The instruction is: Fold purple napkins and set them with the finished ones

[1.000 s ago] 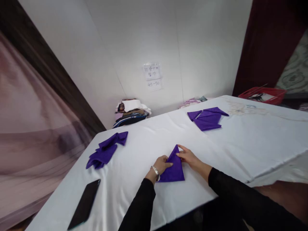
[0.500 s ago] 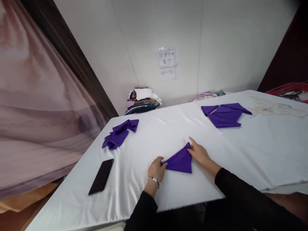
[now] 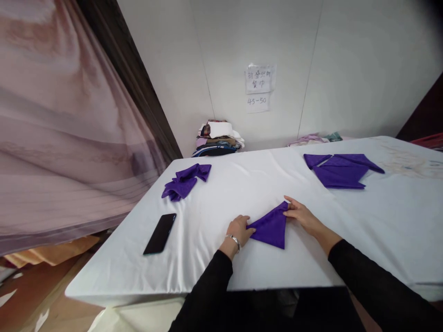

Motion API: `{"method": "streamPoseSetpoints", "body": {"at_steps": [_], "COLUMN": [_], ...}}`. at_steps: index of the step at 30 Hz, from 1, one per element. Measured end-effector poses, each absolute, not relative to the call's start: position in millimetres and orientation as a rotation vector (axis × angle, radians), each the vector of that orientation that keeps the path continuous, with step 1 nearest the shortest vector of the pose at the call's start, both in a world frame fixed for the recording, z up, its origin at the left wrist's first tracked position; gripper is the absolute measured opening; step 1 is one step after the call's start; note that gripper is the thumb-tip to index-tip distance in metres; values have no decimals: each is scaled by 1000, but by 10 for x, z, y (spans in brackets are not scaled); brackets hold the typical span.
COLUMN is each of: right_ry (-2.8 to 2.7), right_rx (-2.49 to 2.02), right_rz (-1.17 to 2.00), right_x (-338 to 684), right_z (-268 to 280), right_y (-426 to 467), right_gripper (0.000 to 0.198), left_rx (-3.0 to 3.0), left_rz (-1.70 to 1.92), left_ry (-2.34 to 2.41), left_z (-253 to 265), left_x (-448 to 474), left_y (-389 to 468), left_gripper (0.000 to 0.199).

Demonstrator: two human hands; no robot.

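A purple cloth napkin [image 3: 272, 229], folded into a triangle, lies on the white-covered table in front of me. My left hand [image 3: 240, 229], with a silver bracelet at the wrist, pinches its narrow left corner between thumb and fingers. At the upper right corner, my right hand [image 3: 303, 217] grips the cloth with thumb and fingertips. The lower right corner lies free on the table. Farther off to the right, a purple napkin [image 3: 341, 173] is folded into a shape with several points. Toward the back left lies another folded or crumpled purple napkin [image 3: 183, 184].
A dark phone [image 3: 160, 234] rests on the white tablecloth [image 3: 214, 258] at the left. Stacked clothes [image 3: 219, 138] are behind the table's back edge, against the wall with its paper signs [image 3: 259, 87]. A pink curtain [image 3: 69, 138] hangs on the left.
The view has swung, so the table's contents appear farther right. Both hands still hold the napkin's corners, and my right fingers have shifted slightly at the upper corner.
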State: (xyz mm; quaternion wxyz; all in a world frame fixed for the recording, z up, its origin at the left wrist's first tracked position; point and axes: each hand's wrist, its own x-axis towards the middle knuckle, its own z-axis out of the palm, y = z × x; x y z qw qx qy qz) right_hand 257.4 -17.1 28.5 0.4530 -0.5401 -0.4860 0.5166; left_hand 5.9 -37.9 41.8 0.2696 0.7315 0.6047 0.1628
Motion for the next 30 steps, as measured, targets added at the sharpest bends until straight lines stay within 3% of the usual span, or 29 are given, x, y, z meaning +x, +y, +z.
{"method": "streamPoseSetpoints", "body": {"at_steps": [3, 6, 12, 15, 20, 26, 30], "right_ry": [-1280, -1429, -1609, -1806, -2154, -2049, -2066], "right_rx": [-1304, -1266, -1018, -1022, -1107, -1263, -1276], "right_rz": [1339, 1302, 671, 478, 515, 533, 506], "right_x": [2604, 2616, 2566, 2588, 2766, 2889, 2900], "right_z": [478, 671, 928, 762, 202, -5, -39], "right_y": [-199, -193, -105, -151, -380, -533, -548], "right_gripper": [50, 24, 3, 12, 28, 31, 35], "left_rx": [1956, 2005, 2544, 2734, 2580, 2325, 2254], "left_rz": [373, 414, 958, 833, 487, 718, 906], "left_ry": [1605, 1572, 1632, 1605, 1570, 1559, 1613], "left_z": [458, 618, 995, 824, 347, 405, 562], "left_x": [64, 19, -72, -73, -132, -290, -76], "left_y": [-349, -335, -247, -273, -510, -609, -401], "left_gripper": [15, 8, 13, 19, 24, 12, 23]}}
